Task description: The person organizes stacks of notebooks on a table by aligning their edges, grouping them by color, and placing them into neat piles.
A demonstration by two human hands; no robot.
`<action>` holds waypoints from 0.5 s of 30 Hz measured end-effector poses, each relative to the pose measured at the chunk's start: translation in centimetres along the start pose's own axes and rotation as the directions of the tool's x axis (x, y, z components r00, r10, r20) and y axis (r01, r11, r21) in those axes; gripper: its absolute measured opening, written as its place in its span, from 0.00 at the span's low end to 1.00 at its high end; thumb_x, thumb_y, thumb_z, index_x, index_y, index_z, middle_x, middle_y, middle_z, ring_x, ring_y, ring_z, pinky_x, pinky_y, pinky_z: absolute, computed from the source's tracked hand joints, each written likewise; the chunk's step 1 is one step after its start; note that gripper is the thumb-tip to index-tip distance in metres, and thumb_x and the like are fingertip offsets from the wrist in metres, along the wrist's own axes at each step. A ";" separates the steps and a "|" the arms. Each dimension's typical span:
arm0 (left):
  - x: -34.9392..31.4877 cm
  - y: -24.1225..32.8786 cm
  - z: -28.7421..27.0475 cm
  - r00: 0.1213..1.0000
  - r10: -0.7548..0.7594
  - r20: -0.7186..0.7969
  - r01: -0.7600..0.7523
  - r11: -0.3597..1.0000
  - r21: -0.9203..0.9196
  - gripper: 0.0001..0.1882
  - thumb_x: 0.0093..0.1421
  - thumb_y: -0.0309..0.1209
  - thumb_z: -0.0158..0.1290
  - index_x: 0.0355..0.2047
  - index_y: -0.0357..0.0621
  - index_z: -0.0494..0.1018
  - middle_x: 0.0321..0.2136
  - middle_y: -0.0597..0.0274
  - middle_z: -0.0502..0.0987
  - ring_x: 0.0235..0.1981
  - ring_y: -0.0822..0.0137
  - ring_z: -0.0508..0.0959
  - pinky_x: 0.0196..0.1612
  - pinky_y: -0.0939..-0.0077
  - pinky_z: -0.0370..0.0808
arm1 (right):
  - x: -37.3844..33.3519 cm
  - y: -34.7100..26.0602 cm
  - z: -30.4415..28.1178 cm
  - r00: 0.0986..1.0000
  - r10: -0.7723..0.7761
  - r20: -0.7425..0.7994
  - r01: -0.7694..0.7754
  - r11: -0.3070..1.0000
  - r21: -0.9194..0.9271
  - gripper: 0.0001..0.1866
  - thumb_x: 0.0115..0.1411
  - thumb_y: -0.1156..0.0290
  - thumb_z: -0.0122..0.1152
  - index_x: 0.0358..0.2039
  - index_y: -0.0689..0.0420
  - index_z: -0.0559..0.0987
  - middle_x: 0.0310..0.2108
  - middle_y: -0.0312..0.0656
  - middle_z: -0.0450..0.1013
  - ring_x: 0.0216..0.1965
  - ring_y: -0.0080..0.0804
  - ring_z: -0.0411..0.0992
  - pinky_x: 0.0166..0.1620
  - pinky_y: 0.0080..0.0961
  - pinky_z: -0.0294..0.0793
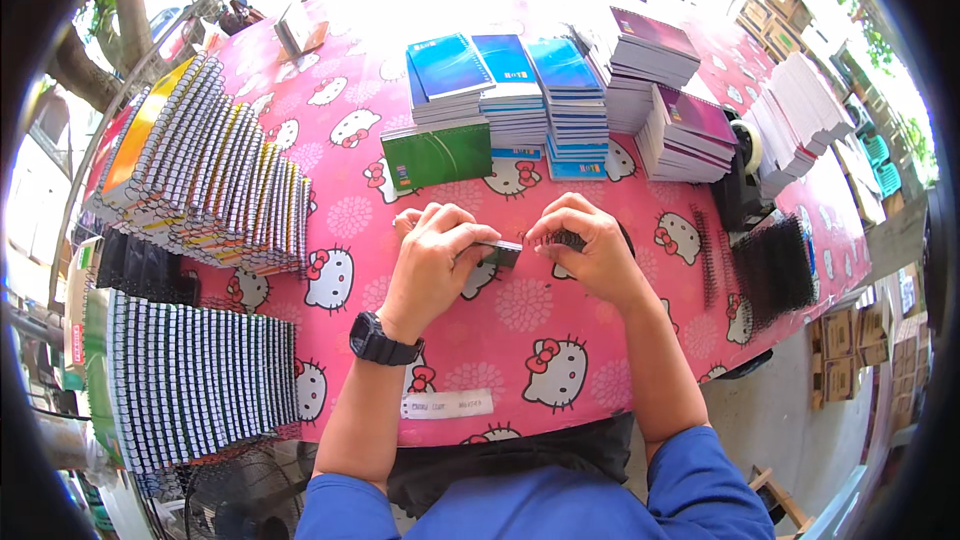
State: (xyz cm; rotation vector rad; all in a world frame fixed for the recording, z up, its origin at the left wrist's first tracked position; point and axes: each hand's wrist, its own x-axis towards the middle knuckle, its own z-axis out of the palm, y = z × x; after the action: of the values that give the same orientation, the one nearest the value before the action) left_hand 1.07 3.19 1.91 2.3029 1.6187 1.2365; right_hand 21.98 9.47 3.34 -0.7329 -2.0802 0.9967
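My left hand (445, 245), with a black watch (384, 340) on its wrist, pinches a small notebook (508, 254) seen nearly edge-on, its dark cover toward me. Just to the right, the closed fingers of my right hand (590, 248) hold a black spiral binding coil (570, 239), partly hidden by the fingers. The coil's end is close to the notebook's edge; whether it runs through the holes I cannot tell. Beyond my hands, a green-covered notebook (437, 156) leans on a stack of blue notebooks (447, 68).
Spiral-bound notebooks (200, 370) are piled at the left. Stacks of purple notebooks (690, 125) stand at the back right, beside a black tape dispenser (742, 180). Loose black coils (775, 270) lie at the right on the pink tablecloth (520, 315). A white strip (447, 404) lies near the front edge.
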 end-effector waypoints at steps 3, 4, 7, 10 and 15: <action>0.0 -0.1 -0.1 1.000 -0.005 -0.012 0.005 1.000 0.007 0.08 0.46 0.26 0.60 0.29 0.53 0.78 0.26 0.73 0.73 0.34 0.71 0.71 0.42 0.73 0.56 | 0.1 -0.2 -0.2 0.999 -0.049 0.013 0.049 0.999 -0.019 0.08 0.49 0.82 0.61 0.30 0.57 0.79 0.29 0.37 0.72 0.37 0.30 0.70 0.39 0.26 0.71; 0.0 -0.1 -0.2 1.000 -0.003 -0.011 0.003 1.000 0.006 0.08 0.46 0.26 0.60 0.29 0.53 0.78 0.26 0.73 0.73 0.34 0.71 0.71 0.42 0.73 0.56 | 0.2 -0.1 -0.1 0.997 -0.068 0.040 0.069 0.997 -0.029 0.08 0.49 0.82 0.61 0.30 0.56 0.79 0.29 0.37 0.72 0.37 0.31 0.71 0.39 0.26 0.71; -0.1 -0.2 -0.3 1.000 -0.010 0.005 0.010 1.000 0.004 0.09 0.46 0.26 0.60 0.29 0.52 0.78 0.27 0.72 0.73 0.34 0.71 0.71 0.41 0.73 0.56 | 0.2 -0.2 0.0 0.993 -0.056 0.105 0.059 0.998 -0.021 0.09 0.50 0.81 0.61 0.33 0.56 0.80 0.29 0.39 0.73 0.36 0.33 0.71 0.38 0.27 0.71; 0.0 0.2 -0.3 1.000 -0.016 -0.010 0.016 1.000 -0.002 0.08 0.45 0.26 0.61 0.28 0.52 0.78 0.26 0.72 0.73 0.34 0.71 0.71 0.41 0.73 0.56 | -0.2 0.0 -0.2 0.984 0.051 0.171 -0.053 0.999 0.008 0.12 0.51 0.79 0.61 0.38 0.57 0.78 0.30 0.40 0.74 0.33 0.35 0.73 0.36 0.27 0.72; 0.5 2.6 -0.4 0.999 -0.045 -0.029 0.047 0.996 0.079 0.11 0.45 0.29 0.61 0.32 0.49 0.76 0.29 0.68 0.74 0.35 0.66 0.72 0.43 0.70 0.59 | -0.3 -0.6 0.7 0.987 -0.157 0.025 0.158 0.952 -0.263 0.17 0.55 0.76 0.58 0.47 0.60 0.73 0.32 0.43 0.75 0.29 0.37 0.75 0.34 0.27 0.74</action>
State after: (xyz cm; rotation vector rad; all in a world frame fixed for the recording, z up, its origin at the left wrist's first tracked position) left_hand 2.85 2.27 3.64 2.2897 1.7511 1.2200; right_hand 21.52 8.65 3.41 -0.6822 -2.2618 0.6405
